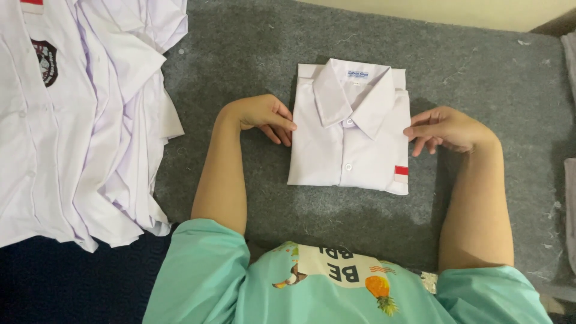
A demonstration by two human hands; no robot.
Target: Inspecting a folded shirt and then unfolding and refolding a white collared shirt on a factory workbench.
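Between both hands [354, 127], folded white shirt [351, 150]

One folded white shirt [349, 132]; one pile unfolded white shirts [78, 120]; two hands.

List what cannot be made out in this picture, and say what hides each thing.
- Folded white shirt, head view: sleeves and back tucked underneath.
- Pile of white shirts: cut off by left and top edges.
- Left hand and right hand: palms face down, unseen.
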